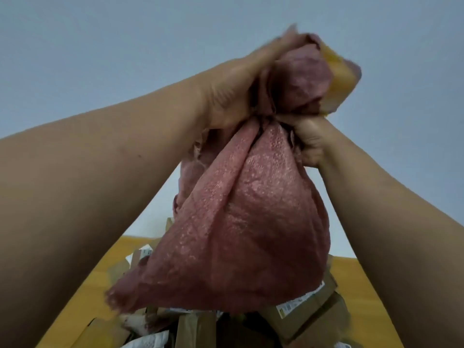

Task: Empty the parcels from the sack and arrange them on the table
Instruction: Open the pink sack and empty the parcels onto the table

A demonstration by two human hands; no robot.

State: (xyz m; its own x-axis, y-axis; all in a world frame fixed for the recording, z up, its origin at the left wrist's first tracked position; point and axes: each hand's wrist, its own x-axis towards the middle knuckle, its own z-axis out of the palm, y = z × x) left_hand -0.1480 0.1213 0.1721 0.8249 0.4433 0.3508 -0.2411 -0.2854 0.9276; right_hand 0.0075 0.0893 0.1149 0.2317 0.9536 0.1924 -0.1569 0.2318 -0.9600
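Head view: sack bunched inside both hands' fingers, above parcels.

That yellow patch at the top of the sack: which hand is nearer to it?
Right. The right hand grips the sack just under the yellow patch; the left hand grips the bunched cloth on the far side.

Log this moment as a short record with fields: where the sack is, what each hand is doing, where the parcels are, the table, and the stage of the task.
sack: pink woven sack, held up in the air, bunched at the top
left hand: left hand grips the bunched upper sack
right hand: right hand grips the gathered neck
parcels: brown parcels piled under the sack
table: yellow-orange table beneath the pile
stage: parcels dumped in a heap, not yet arranged
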